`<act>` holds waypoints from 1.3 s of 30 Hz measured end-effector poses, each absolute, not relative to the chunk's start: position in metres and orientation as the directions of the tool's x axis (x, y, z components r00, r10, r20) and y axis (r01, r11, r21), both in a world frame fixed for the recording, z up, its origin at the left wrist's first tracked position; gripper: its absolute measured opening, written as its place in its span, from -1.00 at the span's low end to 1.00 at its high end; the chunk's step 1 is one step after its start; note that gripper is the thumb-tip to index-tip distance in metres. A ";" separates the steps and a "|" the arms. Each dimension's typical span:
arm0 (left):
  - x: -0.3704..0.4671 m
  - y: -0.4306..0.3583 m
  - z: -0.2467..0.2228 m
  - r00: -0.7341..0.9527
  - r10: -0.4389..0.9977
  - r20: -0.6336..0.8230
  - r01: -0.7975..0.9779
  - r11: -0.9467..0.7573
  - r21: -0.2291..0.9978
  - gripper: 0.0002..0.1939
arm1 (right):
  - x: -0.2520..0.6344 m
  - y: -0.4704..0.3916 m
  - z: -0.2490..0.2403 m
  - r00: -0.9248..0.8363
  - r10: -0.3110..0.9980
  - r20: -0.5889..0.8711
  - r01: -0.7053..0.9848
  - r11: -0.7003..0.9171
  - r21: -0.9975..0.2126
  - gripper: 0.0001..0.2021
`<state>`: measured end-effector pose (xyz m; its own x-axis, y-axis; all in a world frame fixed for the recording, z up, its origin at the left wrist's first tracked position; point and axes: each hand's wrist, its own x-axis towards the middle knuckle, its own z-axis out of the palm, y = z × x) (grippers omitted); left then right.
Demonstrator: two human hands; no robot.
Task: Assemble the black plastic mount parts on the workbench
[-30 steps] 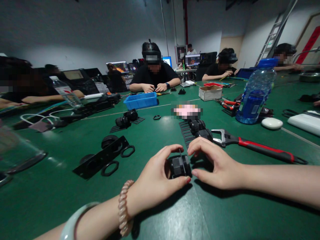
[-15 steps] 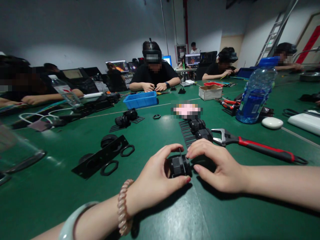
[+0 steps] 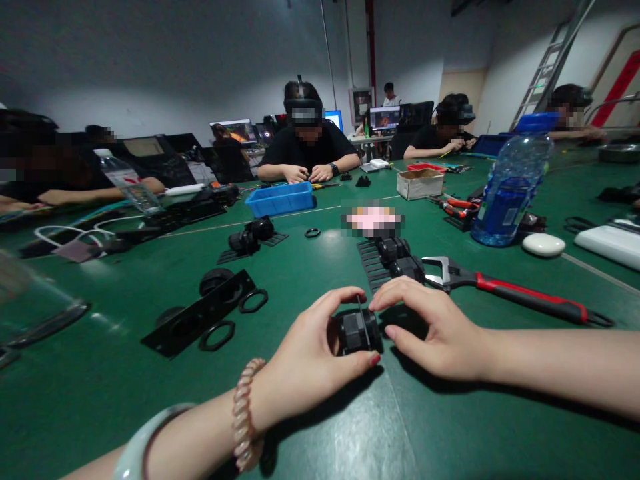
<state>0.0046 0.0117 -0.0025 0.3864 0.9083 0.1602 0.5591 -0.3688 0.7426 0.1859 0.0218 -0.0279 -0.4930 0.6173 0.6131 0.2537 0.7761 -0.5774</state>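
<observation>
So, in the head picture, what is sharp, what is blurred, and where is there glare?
Head view: both hands, left and right, and the black fitting they hold are sharp; the pink patch is pixelated; the glass at the left edge is smeared; soft glare lies on the green table; the ladder leans from lens distortion.

The right hand covers whatever lies under its palm, so the far end of the black fitting cannot be seen, nor whether the fingers close on a part there. The left hand hides the fitting's near side. Both forearms run out of the picture's edges. A pink thing on the bench is blurred beyond telling. A clear vessel at the left edge is cut off.
</observation>
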 end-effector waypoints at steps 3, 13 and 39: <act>0.005 0.012 -0.002 0.386 0.907 0.168 0.564 -0.376 0.735 -0.44 | 0.186 0.022 -0.027 -0.493 0.630 0.600 0.264 0.766 -0.586 -0.71; 0.004 0.012 -0.001 0.392 0.906 0.161 0.563 -0.375 0.737 -0.45 | 0.185 0.022 -0.027 -0.495 0.667 0.557 0.292 0.731 -0.616 -0.66; 0.004 0.012 -0.003 0.360 0.918 0.166 0.546 -0.352 0.760 -0.42 | 0.186 0.020 -0.027 -0.521 0.543 0.658 0.239 0.833 -0.499 -0.72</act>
<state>0.0044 0.0118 -0.0029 0.3597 0.9181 0.1661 0.5463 -0.3516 0.7602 0.1862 0.0197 -0.0265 -0.5214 0.5434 0.6579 0.2385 0.8331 -0.4990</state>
